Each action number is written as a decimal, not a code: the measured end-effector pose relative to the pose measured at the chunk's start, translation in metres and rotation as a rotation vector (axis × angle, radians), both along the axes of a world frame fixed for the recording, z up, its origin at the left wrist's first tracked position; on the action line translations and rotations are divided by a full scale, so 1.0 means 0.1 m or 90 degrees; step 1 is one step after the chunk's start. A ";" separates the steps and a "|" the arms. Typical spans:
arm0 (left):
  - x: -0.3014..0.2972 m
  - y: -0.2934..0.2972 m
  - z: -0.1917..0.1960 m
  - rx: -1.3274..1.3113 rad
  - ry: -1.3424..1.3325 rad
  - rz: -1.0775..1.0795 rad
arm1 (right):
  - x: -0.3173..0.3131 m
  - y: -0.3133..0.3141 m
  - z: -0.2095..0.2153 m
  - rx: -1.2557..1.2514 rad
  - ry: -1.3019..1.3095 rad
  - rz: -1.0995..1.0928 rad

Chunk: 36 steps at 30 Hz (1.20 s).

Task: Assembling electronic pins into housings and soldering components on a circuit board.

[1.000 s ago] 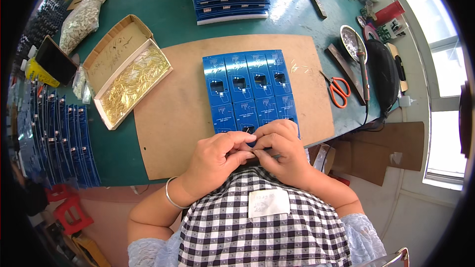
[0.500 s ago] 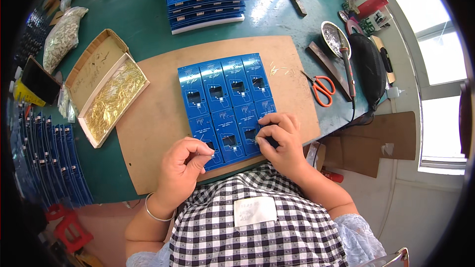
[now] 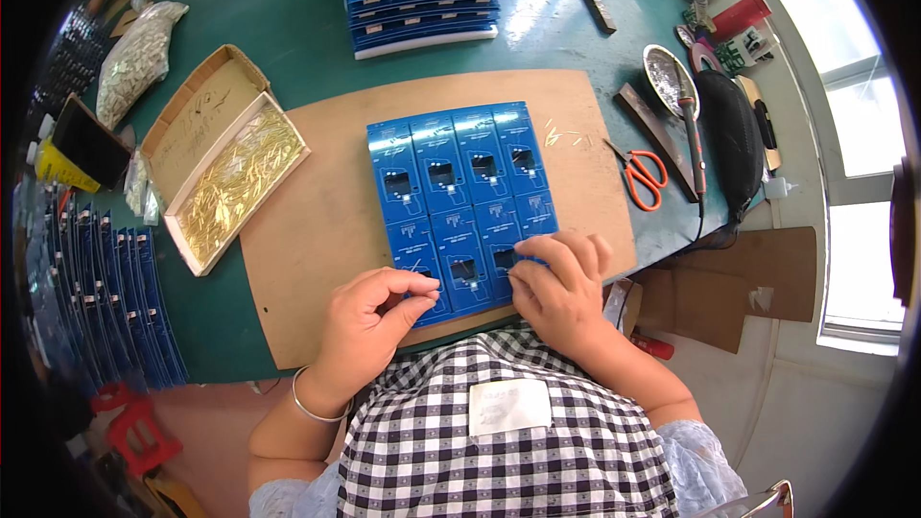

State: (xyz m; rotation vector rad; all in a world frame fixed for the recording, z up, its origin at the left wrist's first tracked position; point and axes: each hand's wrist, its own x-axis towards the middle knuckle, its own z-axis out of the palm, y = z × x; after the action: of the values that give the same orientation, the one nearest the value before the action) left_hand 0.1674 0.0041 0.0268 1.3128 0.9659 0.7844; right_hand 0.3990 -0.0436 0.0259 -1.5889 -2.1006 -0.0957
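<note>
A blue circuit board panel [image 3: 456,203], divided into several identical units with dark square cut-outs, lies in front of me. My left hand [image 3: 369,317] is at its near left corner, thumb and forefinger pinched together. Whatever is between those fingertips is too small to make out. Over the panel's near right part, my right hand [image 3: 566,288] has its fingers bent and drawn together, hiding that corner; I cannot make out what they hold. To the left, an open cardboard box [image 3: 299,155] contains many thin gold-coloured pins [image 3: 225,194].
Beneath the panel is a brown board [image 3: 297,297] on the green table. Loose pins [image 3: 564,137], orange-handled scissors [image 3: 645,182], a metal bar [image 3: 657,139] and a soldering iron [image 3: 697,158] lie to the right. More blue panels are stacked at the back [image 3: 427,14] and stand at left [image 3: 106,293].
The whole view has shifted, so the table's things appear farther right. My right hand has moved slightly nearer to me over the panel, its fingers closer together. The left hand keeps its pinch.
</note>
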 end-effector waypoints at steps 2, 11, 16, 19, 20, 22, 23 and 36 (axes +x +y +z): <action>0.00 -0.01 0.04 -0.067 -0.017 0.005 | 0.01 0.02 0.02 -0.021 0.007 -0.001; 0.06 -0.05 0.08 -0.303 -0.310 -0.079 | -0.09 0.06 0.22 0.018 0.202 0.124; 0.18 -0.10 0.07 -0.353 -0.404 -0.111 | -0.23 0.10 0.16 0.094 0.304 0.199; 0.23 -0.10 0.09 -0.295 -0.365 -0.106 | -0.18 0.05 0.16 0.049 0.338 0.205; 0.25 -0.10 0.10 -0.234 -0.320 -0.096 | -0.17 0.04 0.15 0.047 0.335 0.200; 0.26 -0.09 0.08 -0.100 -0.230 -0.103 | -0.14 0.02 0.12 -0.041 0.435 0.223; 0.27 -0.09 0.08 0.038 -0.137 -0.099 | -0.13 0.00 0.11 -0.040 0.428 0.213; 0.27 -0.03 0.08 0.210 0.023 -0.040 | 0.43 -0.04 0.04 -0.311 0.502 -0.105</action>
State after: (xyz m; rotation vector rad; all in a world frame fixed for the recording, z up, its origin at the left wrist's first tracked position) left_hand 0.1945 0.0006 0.0348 1.6382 0.8424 0.9001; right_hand 0.4421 -0.0472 0.0294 -1.6721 -1.4180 0.9009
